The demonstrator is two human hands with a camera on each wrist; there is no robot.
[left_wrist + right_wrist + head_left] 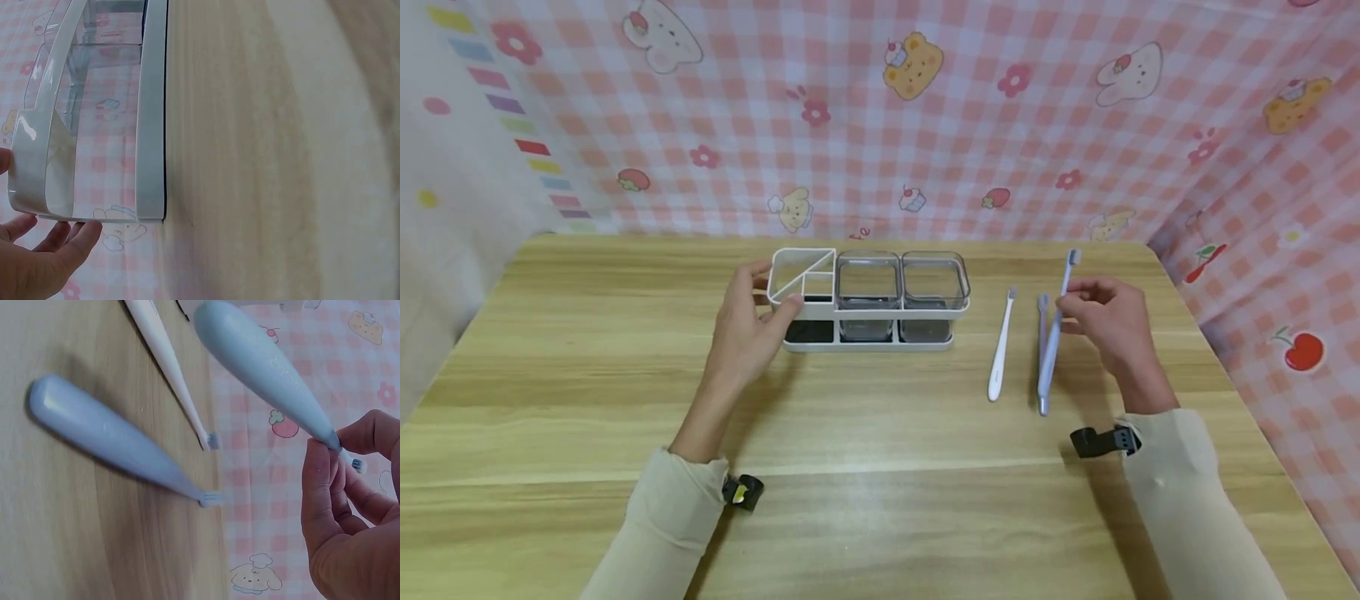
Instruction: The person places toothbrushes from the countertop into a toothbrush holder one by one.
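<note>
A white toothbrush holder (868, 315) with a divided left compartment stands towards the back of the table. My left hand (741, 329) holds its left end, thumb at the front and fingers around the side. Two clear grey cups sit in the holder, a middle cup (868, 304) and a right cup (934, 302). With thumb and fingertips, my right hand (1108, 321) pinches a light blue toothbrush (269, 369) near its neck, raised off the table, bristles up. Below it lies a purple toothbrush (115, 434), partly hidden in the head view. To the left lies a white toothbrush (999, 358).
The wood-grain table (865, 517) reaches back to a pink checked cloth (850, 150) hanging behind it. More of this cloth hangs along the right side. Each wrist wears a black strap-mounted device, such as the right wrist device (1105, 441).
</note>
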